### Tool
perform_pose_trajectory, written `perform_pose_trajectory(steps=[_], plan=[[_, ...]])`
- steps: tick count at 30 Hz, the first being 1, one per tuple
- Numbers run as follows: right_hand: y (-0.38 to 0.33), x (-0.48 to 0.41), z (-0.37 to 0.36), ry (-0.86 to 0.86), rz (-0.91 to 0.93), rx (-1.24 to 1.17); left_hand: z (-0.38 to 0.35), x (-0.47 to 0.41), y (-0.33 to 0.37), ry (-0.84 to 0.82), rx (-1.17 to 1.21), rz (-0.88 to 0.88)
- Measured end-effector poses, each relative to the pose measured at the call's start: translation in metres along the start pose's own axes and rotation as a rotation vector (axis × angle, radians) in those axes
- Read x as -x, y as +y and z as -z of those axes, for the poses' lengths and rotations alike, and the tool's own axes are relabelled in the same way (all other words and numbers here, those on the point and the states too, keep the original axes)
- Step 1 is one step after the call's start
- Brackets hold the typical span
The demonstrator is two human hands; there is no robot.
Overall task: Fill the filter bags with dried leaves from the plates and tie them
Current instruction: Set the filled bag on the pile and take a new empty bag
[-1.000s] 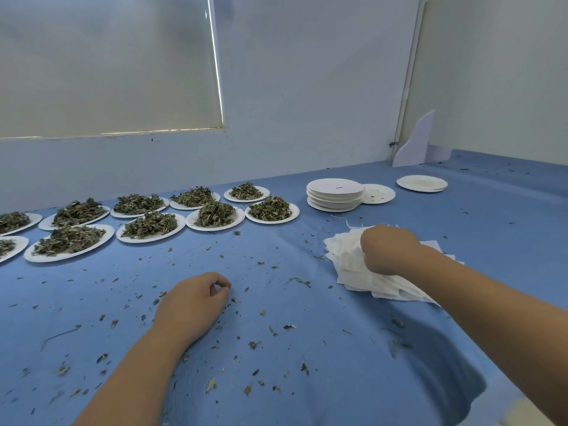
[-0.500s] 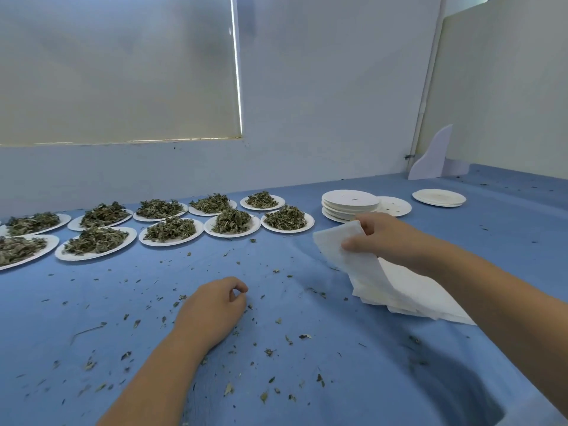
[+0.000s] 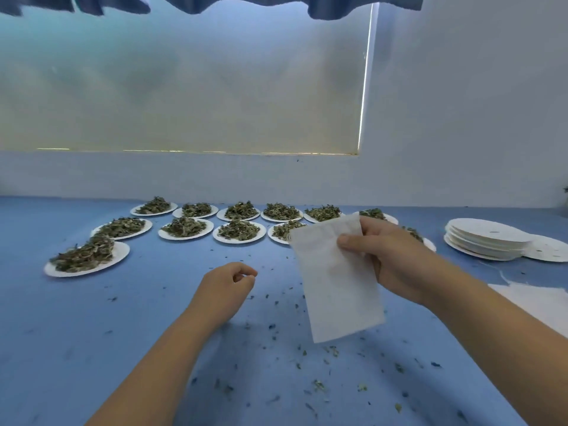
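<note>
Right hand pinches a white filter bag above the leaf-strewn blue tabletop, left hand resting loosely curled, holding nothing, near plates of dried leaves.

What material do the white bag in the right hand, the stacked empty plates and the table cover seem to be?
Filter bag: thin matte nonwoven paper or fabric, probably; it hangs limp and creases softly.
Empty plates: likely paper or pressed fibre; thin, flat white, no gloss.
Table cover: blue cloth or nonwoven sheet, seemingly; dull surface with gentle folds. The weave is too blurred to tell.
</note>
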State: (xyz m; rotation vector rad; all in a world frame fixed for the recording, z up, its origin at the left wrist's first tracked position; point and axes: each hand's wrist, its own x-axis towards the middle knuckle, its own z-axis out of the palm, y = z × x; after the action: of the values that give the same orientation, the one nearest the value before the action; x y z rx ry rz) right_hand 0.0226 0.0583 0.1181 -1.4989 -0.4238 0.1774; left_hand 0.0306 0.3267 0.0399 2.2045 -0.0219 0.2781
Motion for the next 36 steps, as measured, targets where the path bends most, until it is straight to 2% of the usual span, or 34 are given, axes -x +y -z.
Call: perform_pose_trajectory(steps=[7, 14, 20, 25, 28, 32, 36], plan=[[0.058, -0.061, -0.115, -0.171, -0.146, -0.008, 0.12, 0.036, -0.089, 0.134, -0.144, 0.252], [0.105, -0.092, -0.182, -0.196, -0.274, -0.002, 0.198, 0.051, -0.152, 0.339, -0.118, 0.475], [0.122, -0.096, -0.172, -0.151, -0.332, -0.22, 0.222, 0.01, -0.174, 0.483, 0.222, 0.675], [0.124, -0.096, -0.17, -0.192, -0.335, -0.26, 0.236, -0.02, -0.189, 0.63, 0.597, 0.675], [0.124, -0.097, -0.17, -0.203, -0.339, -0.276, 0.241, -0.029, -0.196, 0.581, 0.681, 0.718], [0.125, -0.098, -0.171, -0.208, -0.341, -0.273, 0.247, -0.044, -0.2, 0.437, 0.653, 0.781], [0.126, -0.099, -0.171, -0.222, -0.346, -0.266, 0.249, -0.057, -0.208, 0.438, 0.643, 0.806]])
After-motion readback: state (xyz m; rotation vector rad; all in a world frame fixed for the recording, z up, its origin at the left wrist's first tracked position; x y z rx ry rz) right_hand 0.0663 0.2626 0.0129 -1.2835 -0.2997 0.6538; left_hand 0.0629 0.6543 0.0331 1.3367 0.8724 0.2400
